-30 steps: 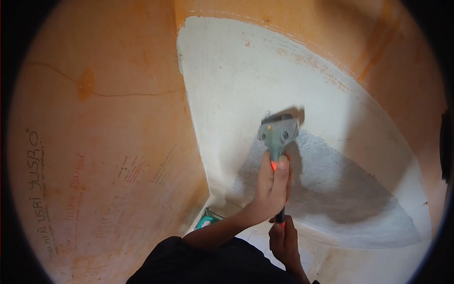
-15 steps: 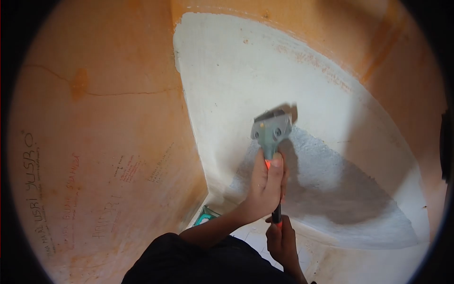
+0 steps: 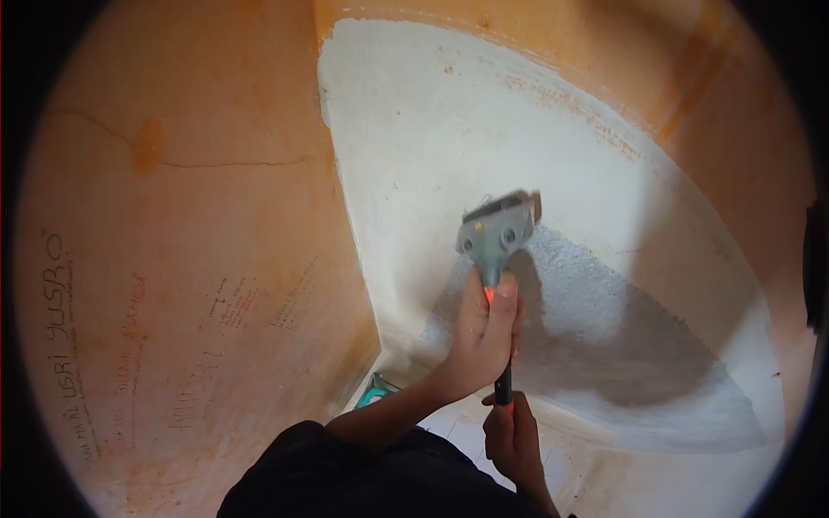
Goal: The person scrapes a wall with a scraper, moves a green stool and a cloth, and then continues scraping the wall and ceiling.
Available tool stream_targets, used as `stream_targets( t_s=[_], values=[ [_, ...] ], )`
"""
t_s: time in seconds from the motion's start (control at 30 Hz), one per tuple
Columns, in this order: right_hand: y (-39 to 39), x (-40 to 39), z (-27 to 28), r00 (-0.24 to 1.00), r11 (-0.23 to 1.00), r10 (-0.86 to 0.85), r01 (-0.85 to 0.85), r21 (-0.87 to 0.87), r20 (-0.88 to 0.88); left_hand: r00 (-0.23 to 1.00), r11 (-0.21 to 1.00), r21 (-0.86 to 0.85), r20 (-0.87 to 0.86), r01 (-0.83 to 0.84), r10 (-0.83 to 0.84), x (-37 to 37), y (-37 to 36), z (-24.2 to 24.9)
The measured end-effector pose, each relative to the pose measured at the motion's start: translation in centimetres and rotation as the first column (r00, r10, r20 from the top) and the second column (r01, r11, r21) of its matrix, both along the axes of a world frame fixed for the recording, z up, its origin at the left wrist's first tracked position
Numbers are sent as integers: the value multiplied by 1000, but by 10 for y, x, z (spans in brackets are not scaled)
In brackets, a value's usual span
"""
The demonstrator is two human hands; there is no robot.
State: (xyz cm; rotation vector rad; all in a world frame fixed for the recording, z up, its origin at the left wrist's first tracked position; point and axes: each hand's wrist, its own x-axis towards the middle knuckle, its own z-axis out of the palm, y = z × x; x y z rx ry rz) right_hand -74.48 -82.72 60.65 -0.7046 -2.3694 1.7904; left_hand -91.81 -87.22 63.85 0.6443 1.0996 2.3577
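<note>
The left hand (image 3: 484, 332) was clenched high on the wall scraper (image 3: 496, 237), the right hand (image 3: 511, 427) wrapped round the handle's end. Its head pressed the white wall (image 3: 414, 129) beside the scraped grey patch (image 3: 604, 328). It looked stiff and light, best gripped by the handle.

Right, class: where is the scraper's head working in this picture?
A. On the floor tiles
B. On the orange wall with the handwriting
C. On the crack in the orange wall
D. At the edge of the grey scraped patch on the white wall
D: the scraper head sits on the white wall at the top edge of the grey scraped patch, with the left hand and right hand on its handle.
</note>
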Motion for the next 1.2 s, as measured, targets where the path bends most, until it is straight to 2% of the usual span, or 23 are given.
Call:
stream_targets(
  t_s=[0.1, 0.17, 0.2, 0.3, 0.33, 0.43, 0.47, 0.57, 0.63, 0.7, 0.73, 0.77, 0.83, 0.9, 0.97, 1.03, 1.1, 1.13, 1.2],
  values=[
    [-2, 3, 2, 1000, 999, -22, 22, -31, -4, 999, 999, -15, -17, 39, -39, 10, 0, -6],
    [-5, -8, 11, 995, 1000, -17, 16, 15, 100, 999, 999, -40, -29, 24, -25, -5, -4, -5],
    [-7, -15, 2, 998, 998, 20, -17, 66, -52, 999, 999, -54, -44, 2, -4, -9, -5, -2],
    [-8, 2, -2, 999, 999, -33, 33, -10, -18, 998, 996, -82, -46, 36, -40, 3, -3, -6],
    [-8, 5, 0, 999, 998, -39, 41, -48, 37, 997, 998, -38, -55, 50, -52, 5, -1, -6],
    [-13, -15, 6, 999, 999, -2, 4, 36, -44, 1000, 997, -76, -22, 4, -6, -11, -8, 4],
    [-15, -17, 9, 999, 999, -4, 2, -44, -41, 1000, 997, -76, -15, 5, -7, -5, -8, 2],
    [-14, 4, 3, 999, 998, -48, 48, -37, 1, 998, 991, -120, 31, 51, -47, -2, -6, -3],
    [-18, -4, 5, 997, 996, -68, 69, -57, 29, 999, 998, -46, -2, 53, -53, -1, -6, -3],
    [-19, -20, 11, 998, 999, -22, 24, 28, -59, 1000, 998, -59, 24, 17, -16, -5, -8, 1],
    [-22, -17, 12, 997, 997, -49, 46, -59, -66, 999, 996, -86, 20, 27, -25, -3, -9, 2],
    [-17, -12, 11, 996, 998, -39, 35, -52, -79, 1000, 994, -107, -1, 28, -28, -7, -7, 5],
    [-11, 1, 2, 998, 997, -68, 69, -47, 10, 999, 996, -88, -27, 33, -36, -1, 1, -1],
    [-14, -5, 3, 997, 997, -77, 78, -26, 7, 1000, 994, -111, 7, 22, -21, -3, -1, 1],
    [-21, -16, 17, 995, 997, -37, 31, -71, -88, 1000, 995, -98, -1, 29, -29, -3, -9, 13],
    [-16, -9, 12, 996, 998, -34, 30, -55, -79, 999, 989, -145, -10, 31, -33, -2, -5, 11],
    [-12, -2, 5, 994, 995, -79, 83, -57, 76, 1000, 993, -120, -12, 15, -16, -13, -2, 3],
    [-15, -5, 5, 996, 997, -80, 80, 7, 30, 1000, 995, -102, -3, 23, -23, -13, -4, 3],
    [-21, -15, 15, 998, 997, -67, 66, -45, -16, 999, 995, -85, 11, 44, -43, -5, -7, 4]
  ],
)
